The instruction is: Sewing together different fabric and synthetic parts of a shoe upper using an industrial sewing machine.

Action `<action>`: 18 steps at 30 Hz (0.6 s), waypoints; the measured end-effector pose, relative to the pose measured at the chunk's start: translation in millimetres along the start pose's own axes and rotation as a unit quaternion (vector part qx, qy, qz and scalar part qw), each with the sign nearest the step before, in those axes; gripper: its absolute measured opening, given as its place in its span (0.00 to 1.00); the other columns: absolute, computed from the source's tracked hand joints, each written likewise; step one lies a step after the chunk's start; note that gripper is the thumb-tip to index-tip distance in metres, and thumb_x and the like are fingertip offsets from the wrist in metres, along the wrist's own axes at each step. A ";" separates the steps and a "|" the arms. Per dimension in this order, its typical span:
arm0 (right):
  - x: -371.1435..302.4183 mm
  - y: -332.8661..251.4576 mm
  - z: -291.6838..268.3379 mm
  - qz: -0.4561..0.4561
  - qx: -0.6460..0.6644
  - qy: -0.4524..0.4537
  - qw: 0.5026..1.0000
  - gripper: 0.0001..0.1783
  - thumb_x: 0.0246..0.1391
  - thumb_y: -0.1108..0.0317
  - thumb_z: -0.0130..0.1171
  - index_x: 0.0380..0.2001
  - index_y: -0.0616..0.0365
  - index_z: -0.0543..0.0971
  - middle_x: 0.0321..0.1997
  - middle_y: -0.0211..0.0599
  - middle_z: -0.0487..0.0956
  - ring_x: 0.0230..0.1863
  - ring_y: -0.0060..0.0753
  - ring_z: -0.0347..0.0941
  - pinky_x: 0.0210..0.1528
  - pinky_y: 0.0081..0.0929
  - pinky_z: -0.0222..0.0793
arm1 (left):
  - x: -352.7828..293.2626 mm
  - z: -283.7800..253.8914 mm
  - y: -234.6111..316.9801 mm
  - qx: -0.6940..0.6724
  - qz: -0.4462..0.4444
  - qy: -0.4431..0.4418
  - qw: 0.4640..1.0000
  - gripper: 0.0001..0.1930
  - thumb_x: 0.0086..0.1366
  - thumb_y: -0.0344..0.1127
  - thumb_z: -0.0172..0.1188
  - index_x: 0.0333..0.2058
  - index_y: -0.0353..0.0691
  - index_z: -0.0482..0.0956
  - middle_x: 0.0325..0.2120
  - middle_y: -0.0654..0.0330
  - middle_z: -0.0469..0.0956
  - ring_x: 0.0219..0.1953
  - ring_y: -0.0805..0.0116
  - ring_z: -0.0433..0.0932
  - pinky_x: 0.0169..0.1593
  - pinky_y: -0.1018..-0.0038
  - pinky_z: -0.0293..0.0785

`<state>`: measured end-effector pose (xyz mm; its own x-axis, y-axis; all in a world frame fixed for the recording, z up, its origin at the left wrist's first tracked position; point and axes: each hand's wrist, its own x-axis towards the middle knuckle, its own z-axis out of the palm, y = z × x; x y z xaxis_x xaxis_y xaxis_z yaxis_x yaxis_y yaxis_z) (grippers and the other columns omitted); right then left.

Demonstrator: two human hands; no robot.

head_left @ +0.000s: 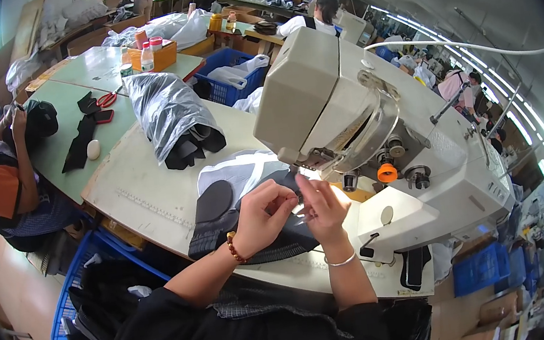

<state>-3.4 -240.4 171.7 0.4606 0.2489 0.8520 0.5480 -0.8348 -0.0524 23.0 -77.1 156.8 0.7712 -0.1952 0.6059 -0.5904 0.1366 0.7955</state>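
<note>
Both hands are held close together in front of the needle area of a white sewing machine [316,90]. My left hand [264,215], with a beaded bracelet at its wrist, is closed in a pinch; whatever its fingertips hold is too small to make out. Beside it my right hand [326,211], wearing a light bangle, has its fingers stretched upward and slightly apart, with nothing visible in them. Under the hands lies a dark fabric piece [212,204] with a rounded, padded part and ribbed stitching. Grey and white material [238,171] spreads behind it.
A grey plastic bag [169,108] of black pieces stands on the table [125,188]. At the left, a person [3,162] handles a black item by a green table with red scissors [107,99]. A blue basket [66,317] of dark fabric sits at the lower left.
</note>
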 end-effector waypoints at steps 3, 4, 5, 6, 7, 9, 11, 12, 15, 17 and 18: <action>11.8 -0.4 10.2 -0.053 0.010 0.047 0.997 0.27 0.39 0.81 0.66 0.48 0.59 0.82 0.40 0.36 0.82 0.27 0.23 0.80 0.23 0.19 0.74 | 2.3 -2.6 1.1 0.011 0.034 0.006 0.999 0.02 0.62 0.25 0.64 0.31 0.35 0.79 0.25 0.64 0.75 0.25 0.81 0.72 0.28 0.81 0.69; 12.7 -1.7 12.2 -0.040 0.021 0.044 0.998 0.24 0.40 0.82 0.65 0.46 0.61 0.83 0.40 0.37 0.82 0.28 0.29 0.81 0.25 0.21 0.75 | 3.4 -2.9 0.2 0.014 0.053 0.030 0.998 0.02 0.62 0.25 0.63 0.31 0.35 0.79 0.26 0.64 0.75 0.27 0.81 0.73 0.29 0.80 0.70; 14.2 -2.3 16.3 -0.039 0.013 0.057 0.997 0.24 0.40 0.82 0.65 0.46 0.61 0.83 0.40 0.37 0.82 0.28 0.29 0.81 0.25 0.21 0.75 | 4.1 -3.3 -0.8 0.010 0.045 0.012 0.999 0.02 0.62 0.25 0.63 0.31 0.35 0.79 0.26 0.64 0.75 0.27 0.81 0.73 0.29 0.80 0.70; 15.4 -3.0 20.4 -0.040 0.007 0.081 0.996 0.22 0.41 0.83 0.64 0.44 0.61 0.82 0.39 0.38 0.82 0.28 0.30 0.81 0.25 0.22 0.75 | 4.8 -3.9 -1.8 -0.073 0.002 0.032 0.997 0.02 0.63 0.25 0.62 0.32 0.34 0.78 0.27 0.64 0.75 0.28 0.81 0.73 0.30 0.81 0.70; 17.1 -2.7 24.4 -0.039 0.000 0.086 0.996 0.20 0.41 0.83 0.64 0.42 0.61 0.82 0.39 0.38 0.82 0.29 0.32 0.81 0.25 0.23 0.75 | 5.0 -4.1 -2.2 -0.155 -0.042 0.052 0.986 0.02 0.64 0.25 0.61 0.33 0.34 0.77 0.27 0.65 0.75 0.28 0.81 0.73 0.30 0.81 0.70; 15.3 -4.8 24.7 0.023 0.009 0.073 0.997 0.15 0.43 0.81 0.64 0.39 0.61 0.82 0.35 0.38 0.81 0.27 0.34 0.79 0.25 0.25 0.74 | 0.7 -8.5 0.8 -0.188 -0.068 0.036 0.979 0.03 0.67 0.24 0.58 0.34 0.33 0.74 0.28 0.65 0.75 0.28 0.81 0.72 0.31 0.82 0.69; 15.9 -6.1 24.9 0.025 -0.049 0.072 0.996 0.07 0.47 0.77 0.64 0.33 0.58 0.80 0.30 0.33 0.78 0.22 0.32 0.74 0.21 0.25 0.71 | -4.4 -12.9 7.9 -0.193 -0.044 0.063 0.978 0.02 0.67 0.23 0.57 0.34 0.33 0.72 0.28 0.65 0.74 0.28 0.82 0.71 0.31 0.83 0.68; 16.3 -7.2 24.1 0.025 -0.051 0.080 0.995 0.07 0.47 0.77 0.64 0.33 0.58 0.80 0.30 0.33 0.78 0.22 0.32 0.74 0.21 0.25 0.71 | -7.6 -15.7 12.6 -0.184 -0.052 0.063 0.980 0.02 0.67 0.22 0.55 0.34 0.33 0.72 0.28 0.65 0.73 0.28 0.81 0.71 0.32 0.83 0.68; 19.1 -10.2 22.5 0.028 -0.093 0.078 0.992 0.04 0.51 0.74 0.63 0.27 0.55 0.77 0.26 0.30 0.76 0.18 0.32 0.70 0.18 0.26 0.66 | -13.8 -29.3 27.4 -0.162 -0.015 0.046 0.986 0.02 0.67 0.21 0.55 0.34 0.33 0.72 0.29 0.64 0.72 0.28 0.80 0.71 0.33 0.83 0.68; 20.3 -12.7 22.2 0.041 -0.072 0.065 0.994 0.06 0.53 0.72 0.62 0.25 0.52 0.76 0.24 0.29 0.75 0.16 0.31 0.68 0.16 0.26 0.63 | -15.9 -45.8 36.4 -0.111 0.030 0.037 0.993 0.03 0.65 0.19 0.55 0.32 0.32 0.73 0.31 0.61 0.70 0.29 0.78 0.70 0.34 0.82 0.68; 20.7 -13.6 22.2 0.046 -0.084 0.079 0.992 0.06 0.53 0.72 0.62 0.25 0.52 0.76 0.24 0.29 0.75 0.16 0.31 0.68 0.16 0.26 0.63 | -17.2 -55.2 41.2 -0.099 0.017 0.022 0.995 0.03 0.65 0.19 0.55 0.32 0.32 0.73 0.31 0.61 0.70 0.29 0.77 0.70 0.35 0.82 0.68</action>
<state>14.2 -213.0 178.5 0.3810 0.0990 0.9193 0.3785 -0.9238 -0.0574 -1.3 -14.5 179.7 0.7639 -0.1461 0.6286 -0.5609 0.3314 0.7587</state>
